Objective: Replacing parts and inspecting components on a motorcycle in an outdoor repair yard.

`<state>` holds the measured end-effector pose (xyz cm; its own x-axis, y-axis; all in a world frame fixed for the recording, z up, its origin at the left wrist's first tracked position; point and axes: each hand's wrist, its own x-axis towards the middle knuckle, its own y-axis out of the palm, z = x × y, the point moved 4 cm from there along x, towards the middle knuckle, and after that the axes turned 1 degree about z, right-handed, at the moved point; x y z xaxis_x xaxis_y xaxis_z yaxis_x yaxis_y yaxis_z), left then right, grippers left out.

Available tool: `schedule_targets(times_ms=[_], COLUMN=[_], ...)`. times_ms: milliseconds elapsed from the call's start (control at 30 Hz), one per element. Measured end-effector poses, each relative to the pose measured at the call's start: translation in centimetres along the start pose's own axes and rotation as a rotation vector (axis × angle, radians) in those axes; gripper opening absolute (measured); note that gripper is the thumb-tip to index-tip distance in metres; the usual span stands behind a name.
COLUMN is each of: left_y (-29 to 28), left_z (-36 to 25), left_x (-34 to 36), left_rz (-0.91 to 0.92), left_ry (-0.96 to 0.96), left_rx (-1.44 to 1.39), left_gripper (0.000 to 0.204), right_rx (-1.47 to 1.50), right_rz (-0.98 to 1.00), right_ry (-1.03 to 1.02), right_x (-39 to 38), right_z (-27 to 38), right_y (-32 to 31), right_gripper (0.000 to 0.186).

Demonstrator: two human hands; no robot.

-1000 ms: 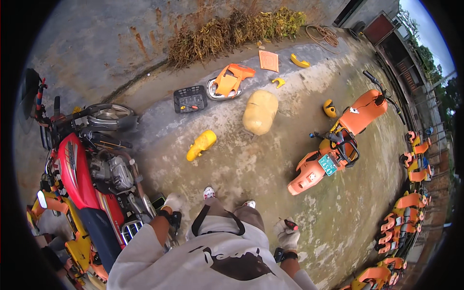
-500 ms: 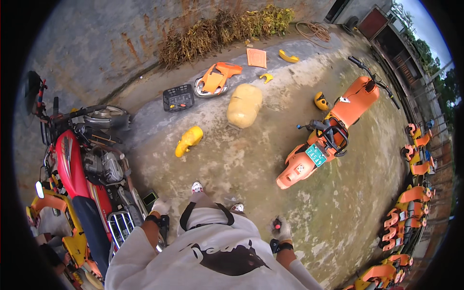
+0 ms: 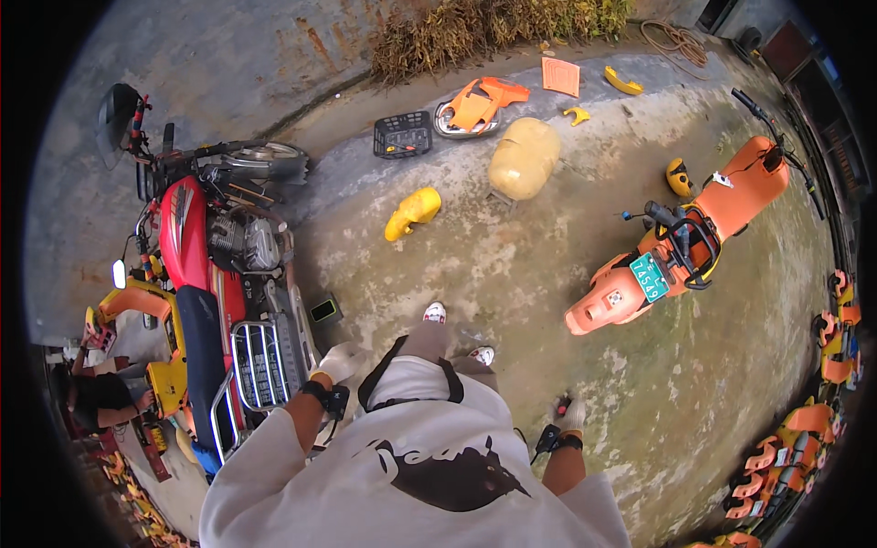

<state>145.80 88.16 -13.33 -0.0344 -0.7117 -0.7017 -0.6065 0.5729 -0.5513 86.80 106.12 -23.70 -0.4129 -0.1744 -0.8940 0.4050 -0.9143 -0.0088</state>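
Observation:
My left hand [image 3: 340, 363], in a pale work glove, hangs beside the rear of the red motorcycle [image 3: 187, 242]; its fingers look loosely apart, with nothing seen in them. A dark device with a lit screen [image 3: 324, 310] lies just beyond it, apart from the hand. My right hand [image 3: 573, 416], also gloved, hangs low at my right side, closed round a small tool with a red-and-black end [image 3: 563, 403]; the rest of the tool is hidden. An orange scooter [image 3: 671, 247] stands ahead to the right.
On the ground ahead lie a yellow part [image 3: 413, 214], a large tan rounded block [image 3: 524, 158], a black crate [image 3: 402, 134] with tools, and orange panels [image 3: 561, 77]. Several scooters [image 3: 786, 447] line the right edge. A person [image 3: 102, 399] works at a yellow scooter, left.
The view has swung left, so the ground, parts and vehicles shift rightward and up. A person beside the yellow scooter shows more plainly. My right hand still holds the red-and-black-ended tool.

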Motion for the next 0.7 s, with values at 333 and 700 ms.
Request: schedule_targets(times_ms=[333,700], left_y=[1.1,-0.3], left_z=[3.4,-2.4], left_x=[0.2,-0.7], left_rz=[0.023,0.044], left_ry=[-0.166,-0.034], left_rx=[-0.128,0.067], left_gripper=[0.041,0.041], right_rx=[-0.036,-0.207], right_rz=[-0.007,-0.191], right_ry=[-0.101,-0.737], right_x=[-0.9,-6.7], right_z=[1.8,8.7], right_y=[3.4,11.1], right_gripper=[0.014,0.025])
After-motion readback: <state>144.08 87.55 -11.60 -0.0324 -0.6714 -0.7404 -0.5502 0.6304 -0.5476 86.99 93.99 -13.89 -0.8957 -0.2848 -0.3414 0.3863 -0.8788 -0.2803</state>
